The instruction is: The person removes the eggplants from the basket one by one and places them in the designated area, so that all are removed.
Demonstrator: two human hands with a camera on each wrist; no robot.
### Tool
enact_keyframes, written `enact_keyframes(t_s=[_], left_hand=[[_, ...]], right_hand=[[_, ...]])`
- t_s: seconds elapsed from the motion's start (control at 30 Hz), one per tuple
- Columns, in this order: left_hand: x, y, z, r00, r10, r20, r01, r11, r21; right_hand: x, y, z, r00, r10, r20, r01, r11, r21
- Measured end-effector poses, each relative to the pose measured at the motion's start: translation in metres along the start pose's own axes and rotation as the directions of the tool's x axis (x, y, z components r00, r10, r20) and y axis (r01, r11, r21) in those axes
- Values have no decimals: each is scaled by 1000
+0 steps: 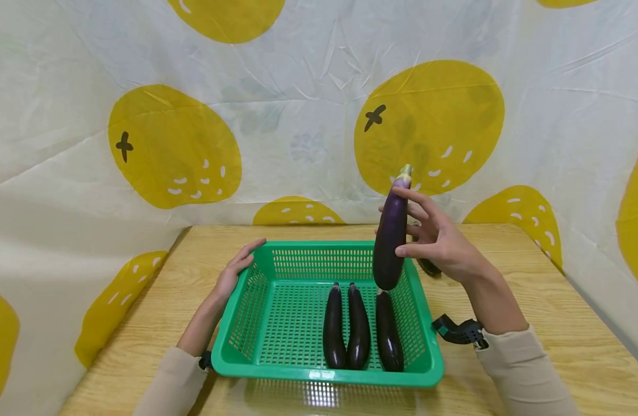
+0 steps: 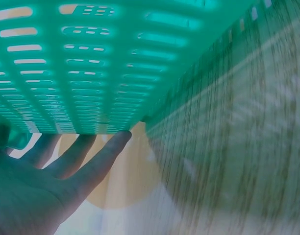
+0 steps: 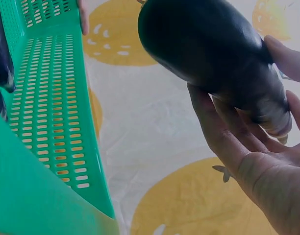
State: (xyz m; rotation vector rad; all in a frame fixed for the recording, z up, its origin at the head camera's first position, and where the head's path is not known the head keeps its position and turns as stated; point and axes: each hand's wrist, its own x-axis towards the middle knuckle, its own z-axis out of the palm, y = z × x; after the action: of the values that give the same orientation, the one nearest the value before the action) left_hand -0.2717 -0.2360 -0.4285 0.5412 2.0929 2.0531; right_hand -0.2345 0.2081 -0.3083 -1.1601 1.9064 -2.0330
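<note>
We see a dark purple eggplant [image 1: 390,242] held in the air, between one and two o'clock from the middle of the green basket [image 1: 381,377], its stem just past twelve and its blunt end near half past six. In the right wrist view it hangs clear of the basket. Our right hand [image 1: 443,242] grips it from the three o'clock side, thumb low and fingers higher up, the palm standing off the skin.

Below it, in the three o'clock half of the basket, we count three eggplants [image 1: 358,335] with stems towards twelve. Two lie side by side, their lower ends meeting; the third sits apart, nearest the three o'clock wall.

Our left hand [image 1: 230,276] rests on the basket's rim at ten o'clock, its fingers fairly straight.

At two o'clock, outside the basket, a dark glossy thing [image 1: 429,267] lies on the wood-grain table [image 1: 142,346], mostly hidden behind our right hand. We wear beige sleeves [image 1: 526,370], with a black strap [image 1: 458,330] at the right wrist. Towards twelve hangs a whitish cloth [image 1: 298,127] printed with large yellow fruits.
</note>
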Motion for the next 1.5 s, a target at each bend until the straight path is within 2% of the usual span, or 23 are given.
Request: enact_keyframes(t_s=[0.47,0.9,1.27,1.5], left_hand=[[3,2,0,1000,-1,10,1,1000,6],[0,-1,-1,1000,1,17,-1,1000,-30],[1,-2,-2,1000,-4,12,4,1000,-22],[1,-2,-1,1000,-6,2,6,1000,-13]], right_hand=[[-3,-1,-6,997,-75,6,75,997,34],[-2,-1,-5,999,-31,17,30,999,20],[-6,-4,-10,999,-14,37,14,1000,-3],[-8,-6,-11,1000,2,22,-2,999,-42]])
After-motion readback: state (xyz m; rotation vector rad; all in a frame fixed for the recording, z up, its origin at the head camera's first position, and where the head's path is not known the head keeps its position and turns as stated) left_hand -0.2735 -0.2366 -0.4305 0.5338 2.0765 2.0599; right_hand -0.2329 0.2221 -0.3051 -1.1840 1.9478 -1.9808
